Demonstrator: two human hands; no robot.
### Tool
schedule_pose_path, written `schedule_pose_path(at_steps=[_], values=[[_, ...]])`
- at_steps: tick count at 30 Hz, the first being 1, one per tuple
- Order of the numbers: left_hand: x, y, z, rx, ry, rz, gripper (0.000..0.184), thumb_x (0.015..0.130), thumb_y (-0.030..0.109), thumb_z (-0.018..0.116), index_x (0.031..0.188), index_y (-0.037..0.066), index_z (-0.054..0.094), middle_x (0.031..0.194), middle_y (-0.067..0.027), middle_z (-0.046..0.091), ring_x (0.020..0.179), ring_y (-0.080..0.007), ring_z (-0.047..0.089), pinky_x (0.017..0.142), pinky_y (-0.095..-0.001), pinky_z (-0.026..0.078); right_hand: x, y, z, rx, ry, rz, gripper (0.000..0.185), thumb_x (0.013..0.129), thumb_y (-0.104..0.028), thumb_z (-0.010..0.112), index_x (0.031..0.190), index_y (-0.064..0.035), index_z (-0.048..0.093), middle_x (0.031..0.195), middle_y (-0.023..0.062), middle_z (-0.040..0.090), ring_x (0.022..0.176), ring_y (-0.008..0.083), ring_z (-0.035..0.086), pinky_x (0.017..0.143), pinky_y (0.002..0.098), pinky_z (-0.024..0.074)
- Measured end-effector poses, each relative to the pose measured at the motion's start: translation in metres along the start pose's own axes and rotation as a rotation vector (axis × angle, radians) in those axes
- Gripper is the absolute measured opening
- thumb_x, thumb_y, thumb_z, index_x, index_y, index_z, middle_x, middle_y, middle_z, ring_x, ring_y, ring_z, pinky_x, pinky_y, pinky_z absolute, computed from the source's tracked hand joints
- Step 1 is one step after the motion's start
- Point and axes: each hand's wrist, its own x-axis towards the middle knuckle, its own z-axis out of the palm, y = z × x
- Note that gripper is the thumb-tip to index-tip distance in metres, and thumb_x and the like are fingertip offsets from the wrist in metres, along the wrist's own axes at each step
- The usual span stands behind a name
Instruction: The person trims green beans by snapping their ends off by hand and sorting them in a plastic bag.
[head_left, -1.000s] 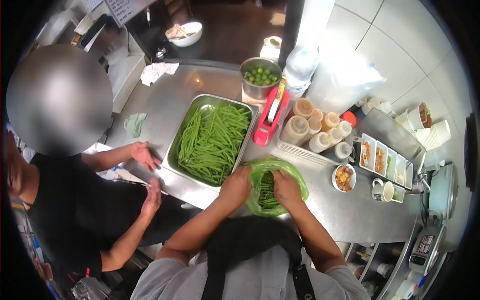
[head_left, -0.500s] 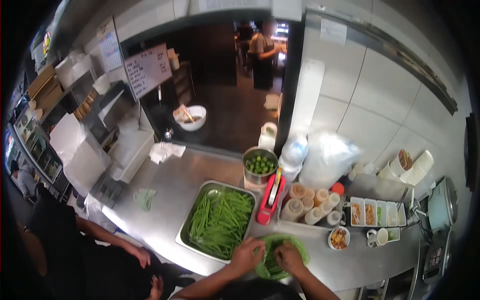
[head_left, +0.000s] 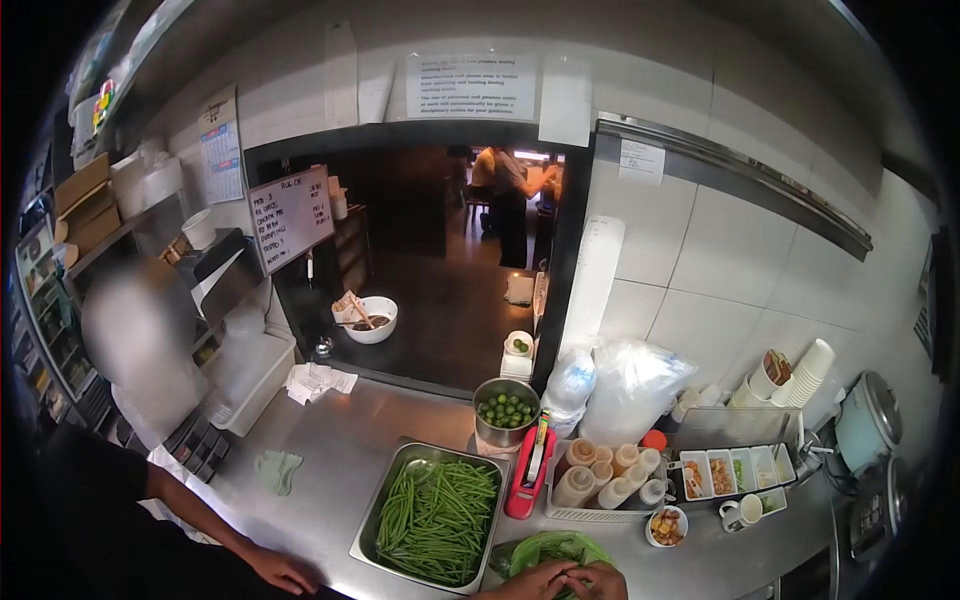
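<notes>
At the bottom edge, my left hand (head_left: pixel 540 581) and my right hand (head_left: pixel 598 581) come together over a green plastic bag (head_left: pixel 562 546), fingers curled inward and touching. What they pinch is too small and hidden to make out. The bag holds something green, mostly covered by my hands. Just to its left, a deep steel tray (head_left: pixel 392 478) is full of long green beans (head_left: pixel 440 520). Beyond the bag lies a red tape dispenser (head_left: pixel 530 473), and a steel pot (head_left: pixel 497 437) of small green citrus fruits stands behind it.
A co-worker's hand (head_left: pixel 283 572) rests near the counter's left edge. On the right are a basket of sauce bottles (head_left: pixel 606 478), a small bowl (head_left: pixel 667 526), a mug (head_left: pixel 741 513) and a condiment box (head_left: pixel 740 472). A white bowl (head_left: pixel 371 320) sits on the pass-through ledge.
The view has tilted upward, so the counter and my hands sit lower. My hands, apart over the bag before, are now together. The co-worker has shifted, with one hand nearer the counter.
</notes>
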Motion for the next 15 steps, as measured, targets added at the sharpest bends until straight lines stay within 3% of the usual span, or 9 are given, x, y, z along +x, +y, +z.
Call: schedule_pose_path(at_steps=[1, 3, 4, 6, 7, 11, 15], values=[[0.002, 0.0, -0.004, -0.001, 0.001, -0.001, 0.031, 0.095, 0.022, 0.048, 0.117, 0.001, 0.055, 0.106, -0.018, 0.059, 0.102, -0.0312, 0.056, 0.091, -0.0396, 0.043, -0.002, -0.004, -0.002, -0.001, -0.002, 0.0, 0.019, 0.08, -0.015, 0.072, 0.096, -0.0038, 0.069, 0.087, 0.0155, 0.065, 0.075, 0.0292, 0.063, 0.067, 0.0343, 0.0505], [0.003, -0.001, -0.01, -0.026, -0.202, 0.018, 0.026, 0.096, 0.024, 0.045, 0.101, 0.002, 0.058, 0.096, -0.0175, 0.058, 0.092, -0.0328, 0.057, 0.083, -0.0415, 0.044, -0.005, -0.016, -0.01, 0.127, -0.004, 0.199, 0.024, 0.08, -0.015, 0.074, 0.099, -0.0019, 0.069, 0.086, 0.0127, 0.067, 0.073, 0.0219, 0.063, 0.065, 0.0299, 0.0504], [0.001, -0.001, -0.011, -0.023, -0.193, 0.016, 0.026, 0.096, 0.024, 0.045, 0.101, 0.002, 0.058, 0.096, -0.0175, 0.058, 0.092, -0.0328, 0.057, 0.083, -0.0415, 0.044, -0.006, -0.031, -0.013, 0.318, 0.031, 0.303, 0.021, 0.082, -0.014, 0.074, 0.098, -0.0003, 0.069, 0.084, 0.0077, 0.068, 0.073, 0.0141, 0.061, 0.065, 0.027, 0.0497], [0.0, 0.001, -0.012, 0.011, -0.177, 0.083, 0.027, 0.096, 0.025, 0.045, 0.088, 0.004, 0.058, 0.087, -0.016, 0.055, 0.083, -0.0324, 0.057, 0.075, -0.0417, 0.044, -0.012, -0.027, -0.008, 0.446, 0.059, 0.363, 0.019, 0.083, -0.014, 0.073, 0.096, 0.0, 0.07, 0.083, 0.0063, 0.068, 0.072, 0.0125, 0.06, 0.065, 0.0261, 0.0496], [0.0, 0.002, -0.013, 0.016, -0.166, 0.084, 0.027, 0.096, 0.025, 0.045, 0.088, 0.004, 0.058, 0.087, -0.016, 0.055, 0.083, -0.0324, 0.057, 0.075, -0.0417, 0.044, -0.016, -0.022, -0.007, 0.571, 0.091, 0.43, 0.018, 0.083, -0.014, 0.072, 0.094, 0.0003, 0.07, 0.082, 0.005, 0.068, 0.071, 0.0109, 0.059, 0.064, 0.0252, 0.0496], [-0.005, 0.005, -0.012, 0.126, -0.093, 0.125, 0.025, 0.096, 0.025, 0.047, 0.09, 0.006, 0.062, 0.086, -0.0141, 0.057, 0.079, -0.0309, 0.058, 0.071, -0.0401, 0.045, -0.018, 0.004, -0.005, 0.562, 0.039, 0.423, 0.014, 0.084, -0.012, 0.069, 0.092, 0.0, 0.07, 0.078, 0.0041, 0.067, 0.069, 0.0091, 0.059, 0.063, 0.0241, 0.0494], [-0.009, 0.008, -0.006, 0.123, -0.013, 0.082, 0.022, 0.095, 0.024, 0.05, 0.095, 0.006, 0.064, 0.088, -0.0142, 0.06, 0.081, -0.0316, 0.059, 0.072, -0.0397, 0.047, -0.009, 0.016, -0.018, 0.485, -0.148, 0.407, 0.013, 0.086, -0.01, 0.064, 0.089, 0.0006, 0.07, 0.076, 0.0054, 0.068, 0.067, 0.0108, 0.061, 0.062, 0.0253, 0.0494]])
